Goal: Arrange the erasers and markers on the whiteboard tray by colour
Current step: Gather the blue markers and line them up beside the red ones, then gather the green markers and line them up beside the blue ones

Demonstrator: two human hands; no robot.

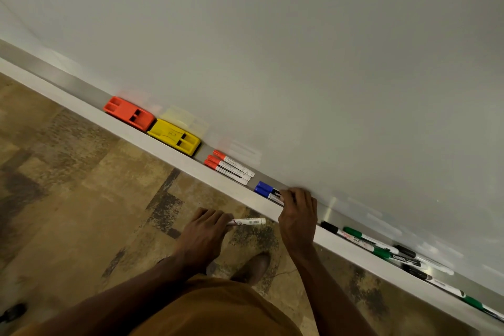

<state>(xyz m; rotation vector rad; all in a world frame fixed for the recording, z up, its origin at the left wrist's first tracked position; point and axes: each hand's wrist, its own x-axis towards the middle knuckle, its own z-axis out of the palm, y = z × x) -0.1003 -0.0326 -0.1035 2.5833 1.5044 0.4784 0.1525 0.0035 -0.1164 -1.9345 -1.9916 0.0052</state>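
On the whiteboard tray [169, 150] lie an orange eraser [128, 113] and, touching it on the right, a yellow eraser [174, 136]. Three red-capped markers [229, 167] lie side by side further right. Two blue-capped markers [267, 191] follow, and my right hand [297, 213] is shut on their white ends at the tray. Below the tray, my left hand [203, 234] is shut on a white marker [248, 221] whose cap is hidden in my fist. Green and black markers [381, 249] lie mixed to the right.
The whiteboard [300, 49] rises directly behind the tray. Below is a mottled brown floor [68, 199], with my shoe [252, 267] near the wall. Another green marker [482, 307] lies at the tray's far right end.
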